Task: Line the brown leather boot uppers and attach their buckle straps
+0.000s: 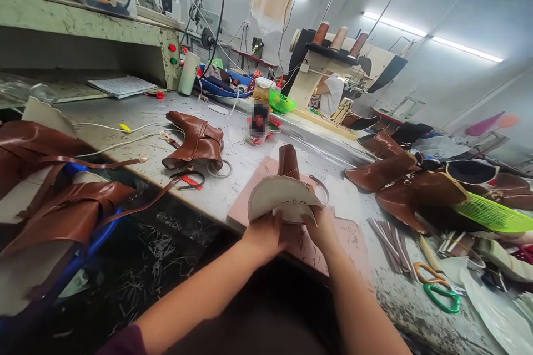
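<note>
Both my hands grip a brown leather boot upper [288,162] with a pale lining flap [278,195] folded toward me, held over a pink cutting mat [250,202] at the bench's near edge. My left hand [263,236] is closed on the lower left of the piece. On its lower right, my right hand [322,227] pinches the lining edge. A thin brown strap loop [322,187] hangs off the right side.
Another brown boot upper [195,144] lies on the bench to the left, more uppers pile at the far left [50,199] and at the right [410,188]. Scissors with orange and green handles [437,285], leather strips [389,241], a green basket [491,213]. A person sits at a sewing machine [333,91] behind.
</note>
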The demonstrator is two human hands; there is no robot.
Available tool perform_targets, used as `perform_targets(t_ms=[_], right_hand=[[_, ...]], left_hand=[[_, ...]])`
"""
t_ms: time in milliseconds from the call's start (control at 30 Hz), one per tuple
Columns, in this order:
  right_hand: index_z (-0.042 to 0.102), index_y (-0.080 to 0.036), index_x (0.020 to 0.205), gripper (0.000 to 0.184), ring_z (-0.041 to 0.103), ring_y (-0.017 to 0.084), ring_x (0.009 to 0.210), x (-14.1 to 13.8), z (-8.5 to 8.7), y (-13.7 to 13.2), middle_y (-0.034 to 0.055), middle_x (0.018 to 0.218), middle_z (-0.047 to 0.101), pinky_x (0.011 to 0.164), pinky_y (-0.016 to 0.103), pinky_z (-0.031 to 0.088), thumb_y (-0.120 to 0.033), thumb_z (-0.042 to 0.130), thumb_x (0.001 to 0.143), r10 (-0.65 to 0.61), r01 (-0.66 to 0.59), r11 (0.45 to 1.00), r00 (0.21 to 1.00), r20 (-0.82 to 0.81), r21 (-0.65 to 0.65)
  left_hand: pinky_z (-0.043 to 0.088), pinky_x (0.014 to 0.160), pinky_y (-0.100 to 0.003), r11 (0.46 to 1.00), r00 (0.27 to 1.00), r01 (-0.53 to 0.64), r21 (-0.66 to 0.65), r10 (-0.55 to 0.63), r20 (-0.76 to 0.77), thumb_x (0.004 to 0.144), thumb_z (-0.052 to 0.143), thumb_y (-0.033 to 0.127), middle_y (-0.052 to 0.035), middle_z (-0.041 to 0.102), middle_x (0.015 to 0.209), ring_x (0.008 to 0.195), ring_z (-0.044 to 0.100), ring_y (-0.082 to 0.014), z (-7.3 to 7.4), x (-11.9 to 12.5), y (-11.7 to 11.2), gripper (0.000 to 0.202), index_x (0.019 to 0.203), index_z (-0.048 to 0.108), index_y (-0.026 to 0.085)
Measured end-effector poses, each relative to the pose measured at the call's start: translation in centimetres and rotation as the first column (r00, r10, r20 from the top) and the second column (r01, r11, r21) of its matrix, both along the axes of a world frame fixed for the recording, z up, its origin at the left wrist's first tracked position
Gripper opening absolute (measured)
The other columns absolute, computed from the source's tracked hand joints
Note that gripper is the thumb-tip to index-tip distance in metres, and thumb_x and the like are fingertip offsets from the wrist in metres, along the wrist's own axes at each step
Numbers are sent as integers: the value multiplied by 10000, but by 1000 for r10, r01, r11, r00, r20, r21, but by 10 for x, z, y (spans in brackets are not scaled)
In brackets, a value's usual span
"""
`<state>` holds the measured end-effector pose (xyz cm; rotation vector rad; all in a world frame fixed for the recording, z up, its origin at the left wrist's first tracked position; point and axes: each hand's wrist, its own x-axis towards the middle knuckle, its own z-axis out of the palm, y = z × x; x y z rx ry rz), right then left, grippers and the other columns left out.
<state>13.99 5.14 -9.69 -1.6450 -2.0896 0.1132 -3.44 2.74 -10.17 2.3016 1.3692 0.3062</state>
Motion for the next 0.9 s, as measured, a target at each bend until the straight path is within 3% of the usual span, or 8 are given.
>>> perform_targets(t_ms=[233, 400, 600, 767, 900], right_hand=[[501, -97, 1182, 458, 529, 287, 1083, -5, 2, -2, 166, 1135, 599, 901, 431, 427, -116, 368, 744, -19, 19, 999, 1000, -13, -47], [525, -119, 1158, 444, 565, 294, 1023, -8, 5, -5, 157, 1137, 605, 824, 427, 468, -100, 369, 743, -12, 12, 997, 1000, 5, -71], [512, -149, 1183, 490, 560, 285, 1024, -12, 6, -10, 139, 1113, 616, 868, 429, 438, -49, 367, 725, -5, 7, 998, 1000, 24, -66], [470, -126, 1217, 530, 563, 293, 1019, -19, 2, -13, 159, 1051, 627, 834, 397, 450, -20, 398, 703, -51, 57, 993, 997, 60, -101], [489, -88, 1168, 414, 570, 280, 984, -27, 0, -15, 184, 1036, 615, 797, 382, 463, -37, 412, 764, -56, 67, 990, 994, 89, -127]], left_hand=[[278, 1030, -479, 998, 999, -17, 63, 15, 33, 781, 581, 300, -297, 377, 1323, 1266, 317, -374, -6, 4, -5, 675, 1307, 298, -16], [288, 1018, -513, 996, 997, -41, 83, 35, 68, 751, 616, 303, -258, 375, 1347, 1271, 313, -375, -10, 4, -5, 682, 1316, 320, 62], [257, 1056, -441, 999, 999, -31, 24, 31, -17, 752, 624, 365, -268, 352, 1359, 1294, 284, -344, 1, 1, -4, 720, 1314, 346, 10], [256, 1020, -516, 996, 997, -73, 51, 73, -8, 728, 622, 423, -262, 323, 1376, 1254, 318, -408, 8, 5, -3, 748, 1313, 360, 37], [166, 1077, -462, 983, 986, 147, 109, -154, 62, 680, 643, 477, -215, 274, 1420, 1304, 234, -369, 3, 18, 3, 901, 1371, 253, 50]])
